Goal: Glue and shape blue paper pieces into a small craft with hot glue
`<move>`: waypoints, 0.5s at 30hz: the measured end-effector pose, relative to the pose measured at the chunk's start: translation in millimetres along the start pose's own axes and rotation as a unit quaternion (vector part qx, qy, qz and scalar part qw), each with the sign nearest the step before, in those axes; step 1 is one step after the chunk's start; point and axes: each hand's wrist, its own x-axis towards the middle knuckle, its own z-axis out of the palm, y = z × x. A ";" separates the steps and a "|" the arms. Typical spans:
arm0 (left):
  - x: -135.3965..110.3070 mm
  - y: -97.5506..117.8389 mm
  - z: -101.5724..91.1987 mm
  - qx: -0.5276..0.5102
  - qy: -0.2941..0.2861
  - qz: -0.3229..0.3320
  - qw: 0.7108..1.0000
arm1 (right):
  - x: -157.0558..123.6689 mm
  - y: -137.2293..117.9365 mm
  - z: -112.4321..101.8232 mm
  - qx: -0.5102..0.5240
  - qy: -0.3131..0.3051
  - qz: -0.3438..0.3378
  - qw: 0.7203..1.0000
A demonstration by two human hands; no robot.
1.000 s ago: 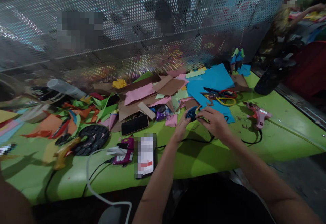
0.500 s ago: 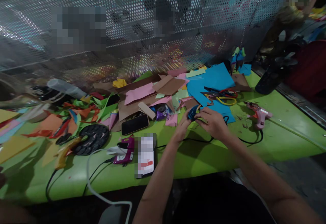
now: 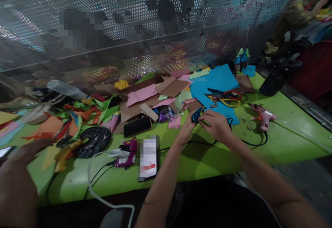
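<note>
Both my hands meet over the green table (image 3: 280, 141) near its middle. My left hand (image 3: 185, 131) and my right hand (image 3: 217, 126) pinch a small curled blue paper piece (image 3: 197, 114) between their fingertips, holding it just above the tabletop. A black cable (image 3: 202, 142) runs under my wrists. Behind the piece lie blue paper sheets (image 3: 216, 81) with red and yellow scissors (image 3: 228, 98) on them.
A pink glue gun (image 3: 263, 116) lies to the right. Paper scraps, a dark phone (image 3: 137, 126), a black round tray (image 3: 94, 141), a yellow glue gun (image 3: 64, 153) and a blurred card (image 3: 148, 158) lie to the left. Another person's arm (image 3: 18, 176) reaches in at lower left. A perforated metal screen (image 3: 145, 31) backs the table.
Another person's arm has come into view at the lower left. My hands stay on the blue piece, turning it slightly.
</note>
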 end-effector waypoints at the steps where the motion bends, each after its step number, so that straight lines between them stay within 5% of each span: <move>1: 0.2 1.1 0.5 0.004 0.003 -0.003 1.000 | -0.1 0.0 0.2 -0.003 -0.002 -0.001 1.000; 15: -0.4 14.5 7.5 0.050 0.037 -0.020 0.998 | 0.0 -2.3 -1.3 0.001 0.004 -0.015 1.000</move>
